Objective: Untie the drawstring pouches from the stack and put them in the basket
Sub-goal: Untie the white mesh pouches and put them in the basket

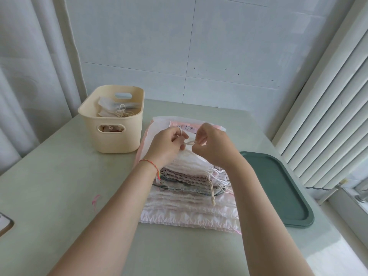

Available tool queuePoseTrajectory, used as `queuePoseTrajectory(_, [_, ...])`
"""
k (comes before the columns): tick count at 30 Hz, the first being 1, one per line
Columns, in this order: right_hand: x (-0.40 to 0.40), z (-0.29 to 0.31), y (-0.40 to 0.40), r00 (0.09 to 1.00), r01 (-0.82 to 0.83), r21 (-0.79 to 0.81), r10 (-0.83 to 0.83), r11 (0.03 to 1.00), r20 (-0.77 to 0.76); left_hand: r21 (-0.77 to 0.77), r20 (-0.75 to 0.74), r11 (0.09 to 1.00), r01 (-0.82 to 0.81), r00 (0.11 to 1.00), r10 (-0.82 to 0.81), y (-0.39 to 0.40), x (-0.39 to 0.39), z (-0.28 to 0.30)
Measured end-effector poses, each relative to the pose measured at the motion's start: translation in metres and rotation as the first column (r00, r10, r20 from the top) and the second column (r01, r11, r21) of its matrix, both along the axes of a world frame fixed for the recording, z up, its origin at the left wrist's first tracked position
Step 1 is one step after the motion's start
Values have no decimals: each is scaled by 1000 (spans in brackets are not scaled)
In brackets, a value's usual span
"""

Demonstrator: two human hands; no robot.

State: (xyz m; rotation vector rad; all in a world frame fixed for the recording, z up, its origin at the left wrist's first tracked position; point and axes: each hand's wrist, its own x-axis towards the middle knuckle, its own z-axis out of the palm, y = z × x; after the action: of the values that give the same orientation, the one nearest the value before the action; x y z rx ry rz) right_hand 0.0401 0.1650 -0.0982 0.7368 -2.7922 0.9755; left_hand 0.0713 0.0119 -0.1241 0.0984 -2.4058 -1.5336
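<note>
A stack of white, pink and grey fabric drawstring pouches (189, 188) lies on the pale green table (59, 186). Above it, the left hand (167, 145) and right hand (211, 145) each pinch the top pouch's thin white drawstring (189, 142) with curled fingers. The cream plastic basket (113, 134), holding pouches, stands just left; a dark green tray (282, 192) lies right.

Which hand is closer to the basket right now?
Left. The left hand works the cord over the pouch stack, just right of the basket. The right hand pinches the cord's other side, farther from it.
</note>
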Motion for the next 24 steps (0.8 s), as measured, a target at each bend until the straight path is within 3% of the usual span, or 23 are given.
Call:
queuePoseTrajectory(2, [4, 1, -1, 989, -94, -194, 114, 976, 92, -5, -23, 1000, 17, 1000, -17, 0, 2, 2])
queuePoseTrajectory(4, [8, 0, -6, 980, -122, -261, 158, 958, 118, -22, -43, 999, 32, 999, -32, 1, 4, 3])
queuePoseTrajectory(9, [9, -3, -14, 995, -43, -190, 59, 981, 79, -66, -47, 998, -17, 999, 14, 3, 4, 3])
queuePoseTrajectory(14, [9, 0, -19, 997, 82, -66, -82, 994, -1, 5, -48, 995, -103, 993, 104, 2, 0, -1])
queuePoseTrajectory(20, [11, 0, -20, 991, 42, 19, -40, 999, -127, 226, -40, 965, -135, 988, 148, 1, 0, 1])
queuePoseTrajectory(24, [5, -3, -18, 980, 55, 13, -51, 998, -193, 224, -12, 973, -47, 999, 51, -3, 1, 5])
